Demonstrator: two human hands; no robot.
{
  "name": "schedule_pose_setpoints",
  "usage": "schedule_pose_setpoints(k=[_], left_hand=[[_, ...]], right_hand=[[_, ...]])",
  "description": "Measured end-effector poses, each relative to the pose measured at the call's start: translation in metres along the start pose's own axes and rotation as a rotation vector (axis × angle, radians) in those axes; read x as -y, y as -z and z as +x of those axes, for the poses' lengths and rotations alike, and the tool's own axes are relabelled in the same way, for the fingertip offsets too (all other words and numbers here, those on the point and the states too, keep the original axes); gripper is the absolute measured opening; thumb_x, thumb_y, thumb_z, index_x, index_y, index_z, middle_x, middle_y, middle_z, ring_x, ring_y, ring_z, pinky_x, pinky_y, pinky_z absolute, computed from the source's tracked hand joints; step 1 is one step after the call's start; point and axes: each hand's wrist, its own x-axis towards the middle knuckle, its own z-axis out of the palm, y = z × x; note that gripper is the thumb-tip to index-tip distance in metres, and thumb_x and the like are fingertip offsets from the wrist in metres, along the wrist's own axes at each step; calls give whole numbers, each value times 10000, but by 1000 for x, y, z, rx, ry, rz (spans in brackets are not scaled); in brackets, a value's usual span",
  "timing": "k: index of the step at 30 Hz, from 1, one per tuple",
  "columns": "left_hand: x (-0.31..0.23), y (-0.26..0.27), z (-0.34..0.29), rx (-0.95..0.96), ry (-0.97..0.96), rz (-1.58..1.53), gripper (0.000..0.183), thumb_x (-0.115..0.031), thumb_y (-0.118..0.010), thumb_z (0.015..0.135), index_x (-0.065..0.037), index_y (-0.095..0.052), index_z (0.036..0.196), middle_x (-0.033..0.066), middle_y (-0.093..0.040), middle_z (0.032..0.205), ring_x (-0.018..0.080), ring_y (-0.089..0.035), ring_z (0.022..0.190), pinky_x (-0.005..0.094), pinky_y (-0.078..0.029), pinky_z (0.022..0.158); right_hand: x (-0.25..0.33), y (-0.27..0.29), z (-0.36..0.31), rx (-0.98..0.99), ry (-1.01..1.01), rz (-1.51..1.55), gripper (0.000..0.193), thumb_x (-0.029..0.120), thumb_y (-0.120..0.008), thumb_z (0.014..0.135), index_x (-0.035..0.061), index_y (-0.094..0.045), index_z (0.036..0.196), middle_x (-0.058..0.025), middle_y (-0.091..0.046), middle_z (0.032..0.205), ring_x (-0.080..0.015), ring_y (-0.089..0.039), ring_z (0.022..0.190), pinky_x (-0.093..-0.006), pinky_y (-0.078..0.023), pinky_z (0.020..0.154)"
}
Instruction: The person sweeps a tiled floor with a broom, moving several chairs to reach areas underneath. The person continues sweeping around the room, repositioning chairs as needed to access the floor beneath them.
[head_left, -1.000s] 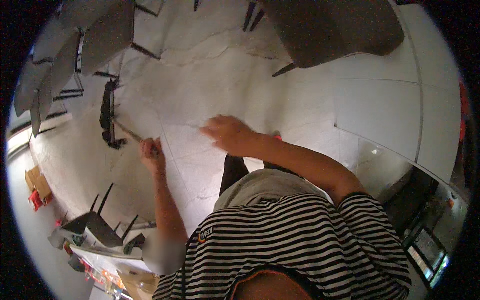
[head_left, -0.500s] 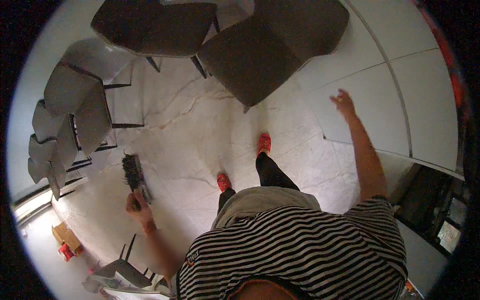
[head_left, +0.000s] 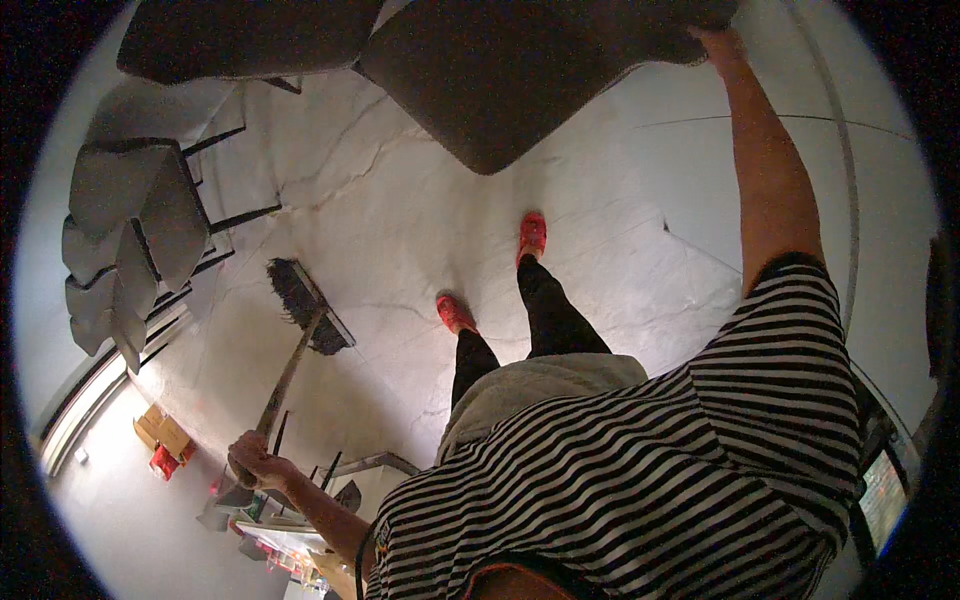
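A broom point(head_left: 312, 305) with dark bristles rests its head on the pale floor, to the left of my feet. Its long light handle slants back toward me, and my left hand point(head_left: 258, 462) is closed around it. At the far right, my right hand point(head_left: 722, 48) grips the edge of a dark grey-brown chair point(head_left: 500, 85) in front of me. Some of that hand's fingers are hidden against the chair. The chair's legs are out of sight beneath it.
Another dark chair point(head_left: 240, 40) stands beside it at the far left. Several grey chairs point(head_left: 165, 215) with black legs line the left side. White panels point(head_left: 850, 200) run along the right. Cardboard boxes point(head_left: 160, 430) and a red bag point(head_left: 164, 462) lie at the lower left.
My right hand has reached forward and taken hold of the chair's edge. My left hand has come back toward me along with the broom handle, and the broom's head has turned.
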Motion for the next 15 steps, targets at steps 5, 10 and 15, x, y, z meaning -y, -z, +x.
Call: schedule_pose_setpoints(k=[5, 10, 15], left_hand=[[-1, -3, 18, 32, -54, 80, 386, -292, -474, 914, -85, -350, 613, 3, -312, 547, 119, -330, 493, 266, -242, 475], [12, 2, 23, 34, 5, 116, 383, -335, -538, 916, -82, -419, 655, 0, -409, 611, 103, -389, 545, 246, -311, 501], [27, 11, 58, 186, 84, -73, 381, -181, -603, 894, -103, -355, 615, -38, -376, 541, 39, -317, 497, 221, -232, 440]], right_hand=[[-22, 11, -57, 0, 184, -200, 588, 431, -690, 723, 48, -579, 1155, -102, -671, 964, -230, -644, 870, -373, -502, 742], [33, 3, -257, -59, -135, -201, 787, 473, -709, 668, 127, -419, 1312, -125, -580, 1185, -356, -561, 1055, -439, -457, 899], [66, -31, -468, -137, -343, 526, 725, 202, -797, 617, 130, -432, 1240, -120, -620, 1054, -276, -648, 796, -389, -542, 510]])
